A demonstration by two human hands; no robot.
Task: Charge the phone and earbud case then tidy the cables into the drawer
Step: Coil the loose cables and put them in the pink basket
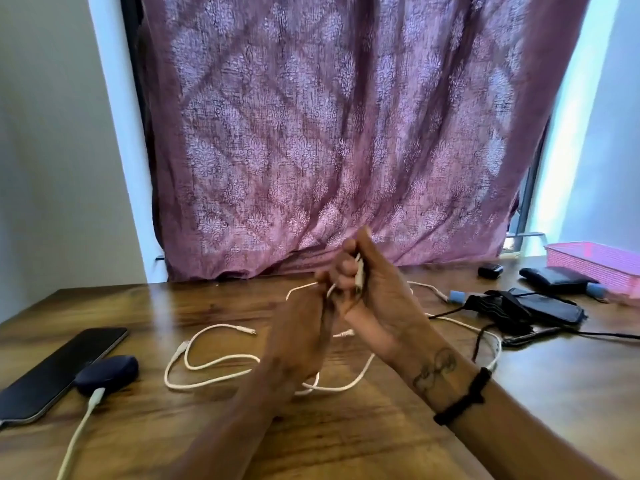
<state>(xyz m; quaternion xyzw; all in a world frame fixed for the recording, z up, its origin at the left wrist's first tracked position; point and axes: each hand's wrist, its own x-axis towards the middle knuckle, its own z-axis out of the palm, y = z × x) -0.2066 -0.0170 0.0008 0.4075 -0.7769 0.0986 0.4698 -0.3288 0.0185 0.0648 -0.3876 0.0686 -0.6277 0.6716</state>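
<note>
A black phone [59, 370] lies at the left of the wooden table [346, 427]. Beside it sits a dark blue earbud case [107, 372] with a white charging cable [81, 424] plugged into its near end. Loose white cables [214, 370] loop across the middle of the table. Both hands are raised together above them. My right hand [374, 296] grips folded strands of a white cable, and my left hand [304, 327] pinches the same cable just to the left. Motion blur hides the fingers' exact hold.
A pink mesh basket [595, 265] stands at the far right. Near it lie a black wallet [554, 278], a small black case [490, 270], black pouches [540, 306] and black cords [561, 336]. A patterned mauve curtain [346, 133] hangs behind the table.
</note>
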